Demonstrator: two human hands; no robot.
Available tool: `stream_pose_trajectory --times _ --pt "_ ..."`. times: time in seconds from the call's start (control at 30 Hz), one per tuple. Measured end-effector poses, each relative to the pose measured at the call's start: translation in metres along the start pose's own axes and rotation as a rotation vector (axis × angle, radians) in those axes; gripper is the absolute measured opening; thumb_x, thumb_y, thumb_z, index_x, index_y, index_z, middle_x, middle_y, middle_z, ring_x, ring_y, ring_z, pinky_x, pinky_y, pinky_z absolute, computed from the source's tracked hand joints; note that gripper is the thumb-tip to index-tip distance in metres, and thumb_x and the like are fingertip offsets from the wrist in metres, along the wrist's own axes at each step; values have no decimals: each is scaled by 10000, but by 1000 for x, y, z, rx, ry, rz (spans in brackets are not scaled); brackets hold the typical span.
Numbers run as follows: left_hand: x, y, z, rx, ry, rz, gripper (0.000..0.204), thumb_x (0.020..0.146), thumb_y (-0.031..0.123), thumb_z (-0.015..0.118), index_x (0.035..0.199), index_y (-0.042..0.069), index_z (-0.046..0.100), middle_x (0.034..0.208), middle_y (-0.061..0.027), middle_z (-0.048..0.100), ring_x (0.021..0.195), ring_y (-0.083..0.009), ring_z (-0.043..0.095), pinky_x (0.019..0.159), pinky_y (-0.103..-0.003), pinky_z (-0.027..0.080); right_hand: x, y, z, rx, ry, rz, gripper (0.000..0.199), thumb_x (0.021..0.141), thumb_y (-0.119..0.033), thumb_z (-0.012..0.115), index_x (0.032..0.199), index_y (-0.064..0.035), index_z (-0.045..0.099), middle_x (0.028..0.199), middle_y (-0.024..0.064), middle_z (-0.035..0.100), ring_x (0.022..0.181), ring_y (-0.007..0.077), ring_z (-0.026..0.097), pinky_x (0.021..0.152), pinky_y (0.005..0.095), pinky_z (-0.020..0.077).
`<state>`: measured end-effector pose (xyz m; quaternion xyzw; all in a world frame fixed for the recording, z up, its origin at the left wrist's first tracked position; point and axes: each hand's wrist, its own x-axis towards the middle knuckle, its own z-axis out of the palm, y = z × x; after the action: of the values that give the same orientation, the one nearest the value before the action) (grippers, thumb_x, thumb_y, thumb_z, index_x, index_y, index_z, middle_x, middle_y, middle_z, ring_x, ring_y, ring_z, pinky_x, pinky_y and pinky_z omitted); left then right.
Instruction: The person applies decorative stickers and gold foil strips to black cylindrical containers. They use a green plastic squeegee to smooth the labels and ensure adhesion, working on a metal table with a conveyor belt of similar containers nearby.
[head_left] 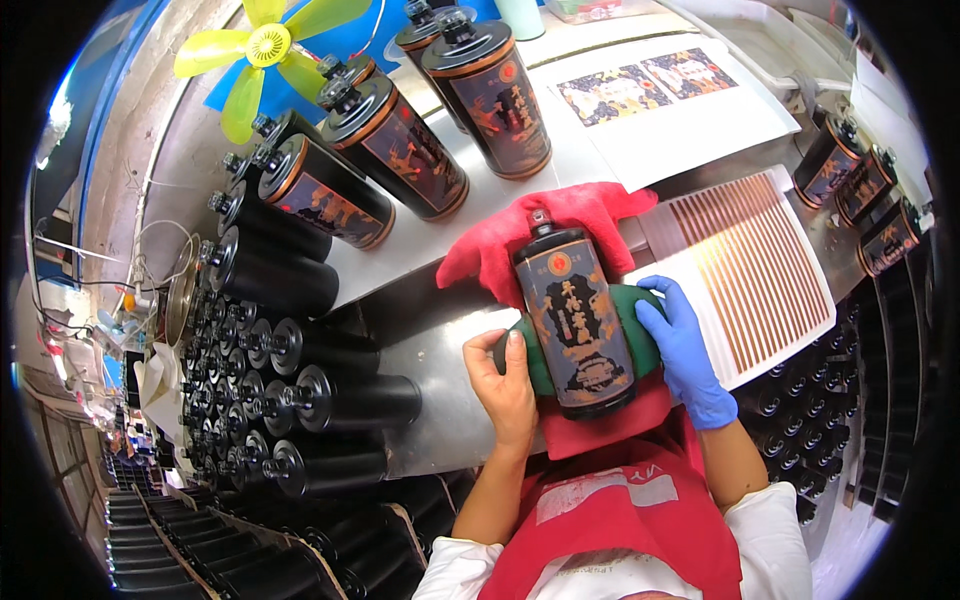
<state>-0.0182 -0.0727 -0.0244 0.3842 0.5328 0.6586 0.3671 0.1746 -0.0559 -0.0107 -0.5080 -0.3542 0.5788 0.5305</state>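
A black bottle [577, 315] with an orange and gold label lies on its side on a green cushion [537, 360] over a red cloth [560, 218], neck pointing away from me. My bare left hand [505, 385] presses against the bottle's left side and the cushion. My right hand [680, 350], in a blue glove, rests on the bottle's right side and the cushion. Both hands steady the bottle between them.
Several labelled black bottles [410, 150] lie on the metal counter [440, 395] ahead. Many plain black bottles [300, 400] are stacked at left. A sheet of gold strip labels [760, 270] lies at right, printed label sheets [660, 90] beyond. A yellow-green fan [265, 50] stands at top left.
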Motion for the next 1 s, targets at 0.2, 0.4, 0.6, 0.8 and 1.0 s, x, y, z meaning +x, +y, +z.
stream_pose_trajectory --times 0.2,0.4,0.6,0.8,1.0 --pt "4 22 -22 287 103 163 168 912 86 592 1019 12 486 984 -46 474 918 -108 454 842 -238 389 -7 -31 -8 -468 162 -411 256 914 -126 564 1142 -34 494 935 94 612 776 163 617 666 306 509" --pt "-23 60 30 282 -83 243 194 893 73 606 1030 7 485 990 -54 473 940 -126 456 863 -257 382 -38 -58 57 -729 89 -689 308 889 -123 577 1175 -53 486 980 180 624 842 381 641 703 401 521" --pt "-15 12 0 131 -17 156 176 930 100 571 1046 14 469 991 -34 476 914 -98 456 839 -230 385 -19 -18 15 -350 97 -479 291 909 -80 571 1179 -22 479 977 76 592 874 130 585 765 265 485" --pt "-17 -6 -9 163 19 124 166 943 92 552 1058 18 458 1012 -37 456 919 -95 442 838 -227 384 1 13 1 -111 43 -324 302 903 -67 581 1183 -29 475 1037 44 530 941 95 516 828 236 441" --pt "-13 -5 -8 385 -25 211 179 930 83 558 1058 1 462 1023 -48 454 955 -125 437 868 -258 372 39 7 17 55 91 -401 352 873 -33 612 1189 -36 459 1056 57 535 981 109 527 845 244 443"
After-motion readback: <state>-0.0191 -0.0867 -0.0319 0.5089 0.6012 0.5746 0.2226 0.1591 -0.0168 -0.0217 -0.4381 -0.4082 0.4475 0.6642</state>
